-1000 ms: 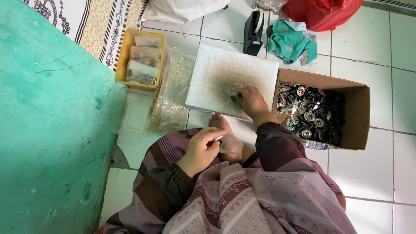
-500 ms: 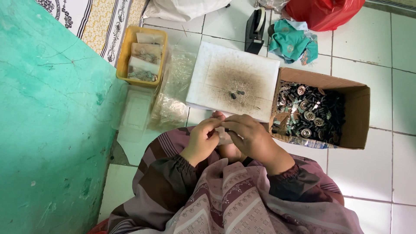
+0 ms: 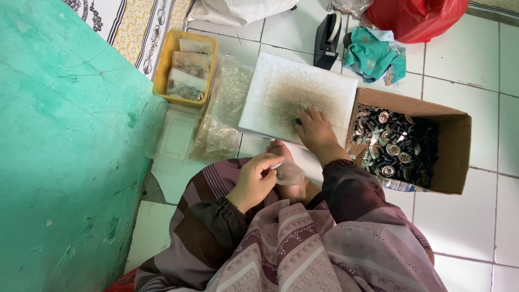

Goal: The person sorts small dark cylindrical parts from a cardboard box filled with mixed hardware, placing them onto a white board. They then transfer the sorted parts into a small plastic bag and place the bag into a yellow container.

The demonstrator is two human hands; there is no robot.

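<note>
My left hand (image 3: 253, 181) pinches a small clear plastic bag (image 3: 289, 174) by its mouth, just above my lap. My right hand (image 3: 315, 130) reaches forward onto a dirty white board (image 3: 281, 92) on the tiled floor, fingers down over small dark pieces that it hides. To the right of that hand stands an open cardboard box (image 3: 451, 140) filled with black and silver round metal parts (image 3: 397, 148).
A yellow tray (image 3: 164, 67) of filled bags sits at the back left, with a heap of clear bags (image 3: 224, 116) beside it. A black tape dispenser (image 3: 328, 33), a teal cloth (image 3: 373, 57) and a red bag (image 3: 416, 16) lie behind the board. A green wall (image 3: 59, 151) is at left.
My right hand left the small bag at my lap and reached back out to the white board. My left hand stayed near my lap holding the bag.
</note>
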